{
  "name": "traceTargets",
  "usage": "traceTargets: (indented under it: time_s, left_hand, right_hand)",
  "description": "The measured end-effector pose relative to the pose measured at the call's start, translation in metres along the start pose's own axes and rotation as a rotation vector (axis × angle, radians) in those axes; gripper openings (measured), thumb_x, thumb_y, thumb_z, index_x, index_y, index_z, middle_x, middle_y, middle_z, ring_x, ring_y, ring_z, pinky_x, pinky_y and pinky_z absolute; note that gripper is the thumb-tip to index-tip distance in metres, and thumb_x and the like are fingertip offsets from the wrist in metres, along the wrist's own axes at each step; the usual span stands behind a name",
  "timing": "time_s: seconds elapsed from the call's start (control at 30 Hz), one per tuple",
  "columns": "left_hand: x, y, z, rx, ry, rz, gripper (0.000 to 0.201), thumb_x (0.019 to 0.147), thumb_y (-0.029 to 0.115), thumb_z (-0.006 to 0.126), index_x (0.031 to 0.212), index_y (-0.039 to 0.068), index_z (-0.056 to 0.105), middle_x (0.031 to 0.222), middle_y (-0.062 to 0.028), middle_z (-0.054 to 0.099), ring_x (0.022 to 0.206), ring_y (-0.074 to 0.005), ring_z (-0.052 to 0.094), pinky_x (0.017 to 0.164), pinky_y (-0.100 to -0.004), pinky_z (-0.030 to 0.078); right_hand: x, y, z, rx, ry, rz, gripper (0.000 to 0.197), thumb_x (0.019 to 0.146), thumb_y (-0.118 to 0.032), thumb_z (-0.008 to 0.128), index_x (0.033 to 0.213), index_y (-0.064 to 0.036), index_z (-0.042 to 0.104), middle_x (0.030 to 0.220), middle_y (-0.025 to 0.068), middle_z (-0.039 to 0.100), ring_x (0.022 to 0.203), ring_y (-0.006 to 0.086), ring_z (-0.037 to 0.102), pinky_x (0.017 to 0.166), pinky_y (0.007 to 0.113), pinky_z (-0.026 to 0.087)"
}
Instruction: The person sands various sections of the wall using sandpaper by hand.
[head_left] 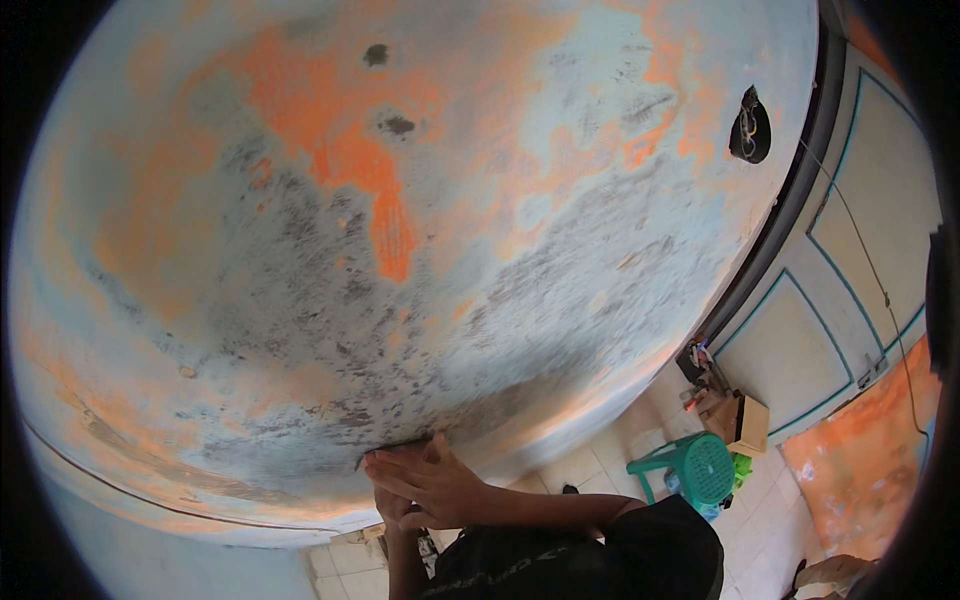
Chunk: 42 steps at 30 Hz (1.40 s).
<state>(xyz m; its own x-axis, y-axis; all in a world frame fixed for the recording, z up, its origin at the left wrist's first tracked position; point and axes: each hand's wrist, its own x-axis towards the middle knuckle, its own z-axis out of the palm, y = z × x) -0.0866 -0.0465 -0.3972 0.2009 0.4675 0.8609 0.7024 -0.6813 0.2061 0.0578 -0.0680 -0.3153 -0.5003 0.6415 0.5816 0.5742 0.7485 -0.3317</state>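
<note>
A large curved body panel (480, 250), patchy pale grey-blue, orange and dark grey, fills most of the view. Against its lower part my two hands press a flat brown sanding block (410, 450) with a dark edge. My right hand (447, 490) reaches in from the right and lies over the block, fingers close together. Below and to the left of it, my left hand (393, 503) grips the block's near side; the right hand partly covers it. Most of the block is hidden beneath the fingers.
A dark hole with loose wires (750, 130) opens in the panel at upper right. Below right stand a green plastic stool (708, 470) and a wooden box (748, 425) on the tiled floor (605, 460). Beyond is a grey door (790, 340) with blue-green lines and a hanging cord (868, 260).
</note>
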Motion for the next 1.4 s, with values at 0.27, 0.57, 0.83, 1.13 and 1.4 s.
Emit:
traceTargets:
  time_s: [0.27,0.57,0.83,1.13,1.4]
  left_hand:
    - [0.001,0.015,0.009,0.105,0.037,-0.065,0.044,0.094,0.027,0.055,0.133,0.010,0.045,0.138,-0.0131,0.039,0.131,-0.0369,0.034,0.108,-0.0542,0.030]
    - [0.007,0.015,0.017,0.042,0.062,-0.205,0.062,0.099,0.047,0.022,0.147,0.007,0.025,0.152,-0.0280,0.003,0.140,-0.0477,-0.001,0.107,-0.0668,0.006]
    - [-0.001,0.003,0.030,0.211,-0.077,-0.171,0.070,0.100,0.047,0.025,0.150,0.007,-0.002,0.148,-0.0313,-0.023,0.135,-0.0515,-0.023,0.102,-0.0694,-0.009]
    - [0.014,0.015,0.036,0.435,-0.109,-0.199,0.083,0.098,0.051,0.030,0.146,0.003,-0.018,0.142,-0.0344,-0.032,0.133,-0.0544,-0.024,0.101,-0.0700,-0.008]
    - [0.014,0.018,0.036,0.438,-0.150,-0.225,0.093,0.095,0.053,0.037,0.144,-0.001,-0.020,0.142,-0.0367,-0.030,0.131,-0.0572,-0.024,0.100,-0.0715,-0.007]
  right_hand:
    - [-0.008,0.016,-0.008,-0.086,-0.031,0.064,0.076,0.080,-0.062,0.052,0.140,-0.0169,0.042,0.144,-0.0004,0.043,0.129,0.0097,0.042,0.080,0.053,0.030]
    - [-0.026,0.060,-0.031,-0.050,0.114,0.191,0.063,0.078,-0.062,0.059,0.124,-0.0192,0.057,0.127,0.0014,0.057,0.119,0.0178,0.051,0.087,0.066,0.030]
    - [-0.022,0.112,-0.212,-0.737,0.777,0.457,0.087,0.085,-0.067,0.044,0.139,0.0013,0.038,0.148,0.0294,0.023,0.141,0.0393,0.019,0.107,0.064,-0.007]
    - [-0.010,0.080,-0.191,-0.793,0.523,0.505,0.061,0.090,-0.040,0.047,0.130,0.0054,0.045,0.137,0.0332,0.035,0.136,0.0461,0.024,0.105,0.068,0.002]
    - [-0.069,0.098,-0.091,-0.682,0.402,0.134,0.040,0.077,-0.031,0.060,0.114,-0.0167,0.061,0.119,0.0137,0.053,0.118,0.0368,0.047,0.094,0.064,0.032]
